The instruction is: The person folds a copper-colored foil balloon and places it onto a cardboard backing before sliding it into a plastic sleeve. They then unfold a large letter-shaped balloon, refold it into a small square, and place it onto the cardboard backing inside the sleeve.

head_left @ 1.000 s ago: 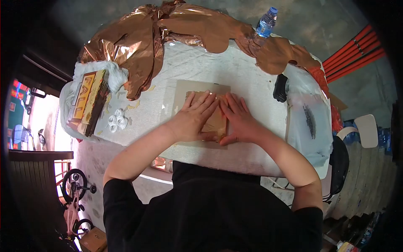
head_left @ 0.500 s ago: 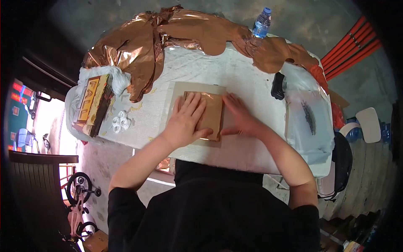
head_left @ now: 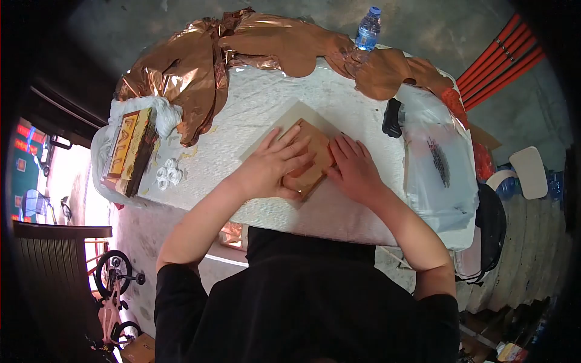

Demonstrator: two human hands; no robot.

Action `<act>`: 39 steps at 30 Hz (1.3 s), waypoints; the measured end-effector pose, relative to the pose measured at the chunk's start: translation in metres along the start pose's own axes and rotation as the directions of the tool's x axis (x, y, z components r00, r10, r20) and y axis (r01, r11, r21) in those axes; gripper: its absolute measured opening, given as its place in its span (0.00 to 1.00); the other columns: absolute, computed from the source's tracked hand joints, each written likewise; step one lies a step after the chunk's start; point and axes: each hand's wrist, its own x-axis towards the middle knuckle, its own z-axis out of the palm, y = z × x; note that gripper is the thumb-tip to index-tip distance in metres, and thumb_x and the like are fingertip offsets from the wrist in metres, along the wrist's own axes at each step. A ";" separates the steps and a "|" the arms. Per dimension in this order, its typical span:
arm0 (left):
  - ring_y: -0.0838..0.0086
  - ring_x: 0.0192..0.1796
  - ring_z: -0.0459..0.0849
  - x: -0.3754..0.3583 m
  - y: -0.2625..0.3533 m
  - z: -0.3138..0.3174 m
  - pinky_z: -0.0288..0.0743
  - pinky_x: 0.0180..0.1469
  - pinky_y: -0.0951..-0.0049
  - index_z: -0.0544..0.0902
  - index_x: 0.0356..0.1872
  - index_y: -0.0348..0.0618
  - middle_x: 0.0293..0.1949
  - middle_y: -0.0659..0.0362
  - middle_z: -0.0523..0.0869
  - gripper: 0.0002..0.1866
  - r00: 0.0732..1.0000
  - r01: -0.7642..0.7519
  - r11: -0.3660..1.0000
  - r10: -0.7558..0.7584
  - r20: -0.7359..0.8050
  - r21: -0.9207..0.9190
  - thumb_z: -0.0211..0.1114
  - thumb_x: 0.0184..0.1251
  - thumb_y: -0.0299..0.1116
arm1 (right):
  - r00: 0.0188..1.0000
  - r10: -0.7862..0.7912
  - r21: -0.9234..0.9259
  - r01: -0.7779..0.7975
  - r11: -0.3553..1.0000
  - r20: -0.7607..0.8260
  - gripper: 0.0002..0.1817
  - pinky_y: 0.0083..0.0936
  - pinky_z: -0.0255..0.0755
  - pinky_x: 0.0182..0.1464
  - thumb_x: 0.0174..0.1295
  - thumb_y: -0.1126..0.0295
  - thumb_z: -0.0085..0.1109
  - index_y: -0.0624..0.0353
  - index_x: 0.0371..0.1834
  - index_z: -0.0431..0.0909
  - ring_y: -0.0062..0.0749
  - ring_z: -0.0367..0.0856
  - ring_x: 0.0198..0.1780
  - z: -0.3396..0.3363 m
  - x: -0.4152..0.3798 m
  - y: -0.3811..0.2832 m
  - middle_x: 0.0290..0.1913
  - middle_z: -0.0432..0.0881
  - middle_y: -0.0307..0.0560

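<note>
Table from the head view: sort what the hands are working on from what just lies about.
In hand: left hand, right hand, copper panel, backing board.
Lying about: copper foil sheet, water bottle, framed pieces, white rolls, black tool.

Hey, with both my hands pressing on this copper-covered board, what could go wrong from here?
1. The left hand and right hand press flat on the copper-covered board; sliding palms might wrinkle or tear the foil.
2. The board sits askew on the pale backing sheet, so it may shift under pressure.
3. The loose copper foil drapes over the table's far edge near the water bottle and might slip off.
</note>
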 end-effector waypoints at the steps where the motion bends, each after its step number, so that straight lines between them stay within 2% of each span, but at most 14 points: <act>1: 0.57 0.75 0.53 -0.003 0.004 -0.002 0.47 0.72 0.48 0.73 0.62 0.46 0.70 0.51 0.64 0.37 0.999 0.003 0.998 -0.005 -0.036 -0.060 0.70 0.49 0.47 | 0.999 -0.004 -0.006 0.004 1.000 -0.041 0.32 0.44 0.51 0.70 0.60 0.61 0.58 0.63 0.66 0.62 0.45 0.60 0.69 -0.002 -0.004 -0.002 0.67 0.64 0.54; 6: 0.58 0.66 0.68 -0.020 0.040 0.025 0.57 0.67 0.49 0.77 0.55 0.41 0.60 0.52 0.75 0.28 0.995 -0.011 0.971 -0.014 -0.103 -0.241 0.68 0.49 0.38 | 0.986 -0.029 0.032 0.035 0.999 -0.165 0.26 0.41 0.61 0.62 0.54 0.67 0.63 0.62 0.56 0.70 0.45 0.70 0.59 -0.025 -0.007 -0.001 0.56 0.73 0.51; 8: 0.61 0.60 0.73 -0.022 0.068 0.033 0.62 0.62 0.53 0.79 0.52 0.39 0.54 0.53 0.79 0.25 0.979 -0.049 0.997 0.036 -0.200 -0.063 0.66 0.49 0.34 | 0.975 -0.196 0.123 0.208 0.970 -0.104 0.20 0.40 0.69 0.54 0.49 0.71 0.66 0.61 0.46 0.73 0.44 0.75 0.49 -0.031 -0.006 0.001 0.44 0.76 0.47; 9: 0.61 0.60 0.73 -0.023 0.075 0.037 0.62 0.62 0.53 0.79 0.52 0.39 0.54 0.53 0.79 0.25 0.979 -0.046 0.997 0.032 -0.199 -0.064 0.66 0.49 0.34 | 0.975 -0.199 0.125 0.211 0.970 -0.102 0.20 0.40 0.69 0.54 0.49 0.71 0.66 0.61 0.46 0.73 0.44 0.75 0.49 -0.028 -0.006 0.001 0.44 0.76 0.47; 11: 0.62 0.60 0.73 -0.023 0.083 0.044 0.63 0.60 0.56 0.78 0.52 0.38 0.55 0.51 0.78 0.27 0.964 -0.014 0.998 -0.005 -0.266 -0.069 0.66 0.47 0.36 | 0.919 -0.388 0.050 0.392 0.919 -0.075 0.12 0.36 0.75 0.42 0.49 0.72 0.62 0.58 0.37 0.74 0.42 0.78 0.39 -0.019 -0.005 0.001 0.35 0.76 0.44; 14: 0.62 0.60 0.73 -0.025 0.086 0.052 0.64 0.60 0.57 0.78 0.52 0.37 0.55 0.50 0.78 0.28 0.965 0.028 0.996 -0.049 -0.256 -0.084 0.67 0.47 0.37 | 0.906 -0.424 -0.091 0.420 0.903 -0.021 0.03 0.29 0.77 0.32 0.51 0.71 0.57 0.55 0.27 0.73 0.38 0.81 0.33 -0.016 -0.001 -0.003 0.28 0.77 0.44; 17: 0.61 0.60 0.73 -0.025 0.084 0.051 0.63 0.60 0.57 0.76 0.54 0.35 0.56 0.49 0.77 0.29 0.962 0.007 0.994 -0.036 -0.272 -0.105 0.67 0.48 0.38 | 0.872 -0.489 -0.166 0.481 0.861 -0.008 0.03 0.28 0.77 0.27 0.51 0.70 0.56 0.53 0.26 0.72 0.34 0.82 0.29 -0.010 0.003 -0.003 0.27 0.76 0.43; 21: 0.60 0.61 0.72 -0.026 0.080 0.048 0.64 0.61 0.57 0.76 0.54 0.36 0.57 0.49 0.77 0.28 0.971 -0.004 0.990 -0.030 -0.237 -0.141 0.67 0.50 0.38 | 0.861 -0.508 -0.169 0.500 0.849 -0.005 0.03 0.29 0.77 0.27 0.52 0.70 0.55 0.53 0.26 0.71 0.33 0.82 0.29 -0.012 0.008 -0.009 0.26 0.77 0.44; 23: 0.59 0.62 0.72 -0.027 0.078 0.052 0.64 0.62 0.57 0.76 0.53 0.36 0.57 0.50 0.77 0.27 0.974 -0.026 0.991 -0.006 -0.228 -0.135 0.67 0.52 0.38 | 0.887 -0.448 -0.193 0.461 0.866 0.111 0.05 0.28 0.76 0.28 0.55 0.67 0.56 0.54 0.29 0.71 0.35 0.80 0.30 -0.011 0.010 -0.013 0.27 0.76 0.43; 27: 0.58 0.63 0.71 -0.024 0.076 0.047 0.64 0.65 0.56 0.76 0.53 0.38 0.57 0.52 0.77 0.24 0.973 -0.023 0.983 -0.019 -0.230 -0.180 0.66 0.55 0.38 | 0.879 -0.455 -0.150 0.473 0.868 0.141 0.06 0.29 0.75 0.28 0.56 0.66 0.56 0.54 0.29 0.71 0.35 0.81 0.29 -0.006 0.016 -0.011 0.26 0.77 0.43; 33: 0.59 0.62 0.73 -0.029 0.066 0.047 0.64 0.66 0.56 0.77 0.52 0.41 0.57 0.53 0.78 0.21 0.972 -0.066 0.983 0.024 -0.234 -0.173 0.64 0.56 0.35 | 0.894 -0.447 0.126 0.448 0.885 -0.040 0.05 0.32 0.76 0.33 0.54 0.70 0.57 0.57 0.28 0.72 0.40 0.81 0.32 -0.020 0.025 -0.008 0.27 0.77 0.43; 36: 0.60 0.60 0.75 -0.037 0.057 0.042 0.66 0.64 0.57 0.79 0.50 0.42 0.55 0.54 0.79 0.19 0.974 -0.160 0.953 0.111 -0.195 -0.259 0.64 0.55 0.33 | 0.945 -0.282 0.138 0.305 0.942 -0.169 0.07 0.34 0.73 0.43 0.55 0.68 0.59 0.59 0.32 0.75 0.40 0.78 0.43 -0.020 0.032 0.003 0.36 0.78 0.45; 38: 0.61 0.56 0.78 -0.040 0.047 0.033 0.71 0.61 0.59 0.81 0.44 0.42 0.51 0.56 0.82 0.14 0.977 -0.159 0.929 0.100 -0.188 -0.333 0.64 0.54 0.31 | 0.945 -0.267 -0.001 0.271 0.962 -0.187 0.16 0.39 0.70 0.53 0.58 0.66 0.58 0.62 0.47 0.76 0.43 0.75 0.51 -0.011 0.028 0.017 0.49 0.79 0.49; 39: 0.61 0.56 0.78 -0.042 0.042 0.032 0.71 0.61 0.59 0.81 0.44 0.42 0.51 0.56 0.82 0.14 0.976 -0.170 0.926 0.110 -0.188 -0.337 0.64 0.54 0.31 | 0.948 -0.257 -0.005 0.260 0.965 -0.186 0.16 0.39 0.70 0.53 0.58 0.66 0.58 0.62 0.47 0.76 0.43 0.75 0.51 -0.011 0.022 0.017 0.49 0.79 0.49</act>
